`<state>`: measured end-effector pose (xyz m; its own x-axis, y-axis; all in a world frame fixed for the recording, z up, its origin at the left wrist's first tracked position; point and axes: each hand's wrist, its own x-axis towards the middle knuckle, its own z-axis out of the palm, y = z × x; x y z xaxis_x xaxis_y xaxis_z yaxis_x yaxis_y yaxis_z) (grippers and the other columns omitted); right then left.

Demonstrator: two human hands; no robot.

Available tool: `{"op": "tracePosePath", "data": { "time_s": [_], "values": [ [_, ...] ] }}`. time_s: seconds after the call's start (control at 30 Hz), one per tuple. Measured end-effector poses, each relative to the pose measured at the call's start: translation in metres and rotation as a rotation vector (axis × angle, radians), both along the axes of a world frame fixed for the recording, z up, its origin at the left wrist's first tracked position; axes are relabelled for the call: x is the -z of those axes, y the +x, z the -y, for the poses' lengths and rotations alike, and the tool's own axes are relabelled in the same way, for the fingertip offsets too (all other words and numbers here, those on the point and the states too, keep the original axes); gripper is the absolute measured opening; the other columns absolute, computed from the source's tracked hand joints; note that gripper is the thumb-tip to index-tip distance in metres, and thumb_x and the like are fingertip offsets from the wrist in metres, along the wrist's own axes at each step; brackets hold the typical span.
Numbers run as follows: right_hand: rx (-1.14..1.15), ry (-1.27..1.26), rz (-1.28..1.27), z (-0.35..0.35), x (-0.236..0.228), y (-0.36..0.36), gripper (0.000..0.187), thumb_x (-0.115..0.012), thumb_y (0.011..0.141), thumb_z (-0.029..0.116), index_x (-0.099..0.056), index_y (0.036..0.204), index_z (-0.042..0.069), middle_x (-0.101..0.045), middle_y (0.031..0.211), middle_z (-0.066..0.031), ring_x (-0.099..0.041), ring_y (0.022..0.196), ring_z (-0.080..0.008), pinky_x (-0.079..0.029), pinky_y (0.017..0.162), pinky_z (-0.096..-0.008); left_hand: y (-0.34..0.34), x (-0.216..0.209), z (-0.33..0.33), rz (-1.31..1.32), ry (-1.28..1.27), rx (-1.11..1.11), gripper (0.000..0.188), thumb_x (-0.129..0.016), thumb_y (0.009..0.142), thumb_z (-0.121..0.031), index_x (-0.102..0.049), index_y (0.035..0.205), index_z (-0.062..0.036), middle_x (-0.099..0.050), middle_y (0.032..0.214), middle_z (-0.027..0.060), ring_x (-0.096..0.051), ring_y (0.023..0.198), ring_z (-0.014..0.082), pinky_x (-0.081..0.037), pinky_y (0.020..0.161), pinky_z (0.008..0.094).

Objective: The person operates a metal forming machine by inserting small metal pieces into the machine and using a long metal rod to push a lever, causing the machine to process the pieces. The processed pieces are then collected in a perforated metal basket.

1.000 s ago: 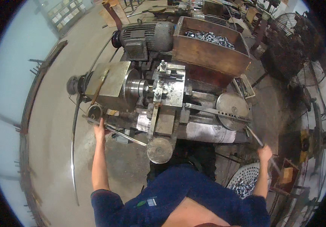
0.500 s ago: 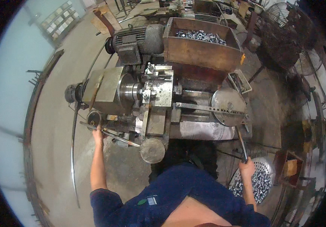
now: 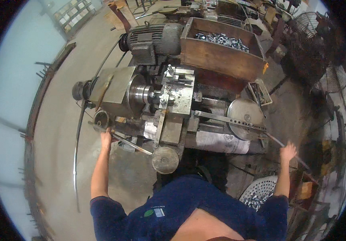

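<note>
My left hand (image 3: 106, 138) is closed around a steel lever (image 3: 133, 143) that runs to a round knob-like disc (image 3: 165, 160) at the front of a lathe-like machine. My right hand (image 3: 288, 152) grips a long rod handle (image 3: 276, 139) joined to a large metal disc (image 3: 245, 116) on the right. From that disc a bar with holes (image 3: 223, 118) reaches the tool slide block (image 3: 178, 96). The block sits beside the shiny spindle chuck (image 3: 142, 95). A small metal piece seems to be at the chuck's end, too small to make out.
Behind the machine stand an electric motor (image 3: 153, 42) and a wooden box (image 3: 219, 56) of small metal parts. A perforated basin (image 3: 257, 186) with similar parts lies below my right arm. A round cup (image 3: 101, 119) is near my left hand. Fans (image 3: 306, 24) stand at the right.
My right hand has swung the rod handle outward to the right and upward. The slide block has shifted right, away from the chuck. My left hand keeps its lever. The view has shifted slightly.
</note>
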<state>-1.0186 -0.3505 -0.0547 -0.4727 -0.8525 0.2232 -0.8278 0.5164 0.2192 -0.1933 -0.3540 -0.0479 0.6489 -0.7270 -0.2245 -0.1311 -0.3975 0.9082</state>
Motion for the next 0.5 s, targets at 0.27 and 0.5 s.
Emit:
{"op": "tracePosePath", "data": {
  "time_s": [0.27,0.5],
  "values": [
    [-0.3,-0.4,0.184,0.01,0.016,0.097,0.077,-0.06,0.055,0.014,-0.036,0.128,0.002,-0.036,0.131,-0.0191,-0.03,0.124,-0.0341,-0.024,0.101,-0.0427,0.047,0.033,-0.039,-0.211,-0.067,-0.114,0.047,-0.048,0.085,-0.043,-0.055,0.098,0.0022,-0.061,0.078,0.0127,-0.061,0.07,0.0175,-0.05,0.065,0.0323],
    [-0.208,-0.239,0.678,-0.065,0.049,0.147,0.049,-0.06,0.055,0.014,-0.058,0.102,-0.001,-0.057,0.106,-0.0203,-0.054,0.099,-0.0333,-0.042,0.086,-0.0366,0.023,0.093,-0.031,1.067,0.648,0.713,0.042,-0.051,0.08,-0.04,-0.059,0.084,0.001,-0.063,0.084,0.0147,-0.06,0.078,0.028,-0.048,0.069,0.0351]
  ]
}}
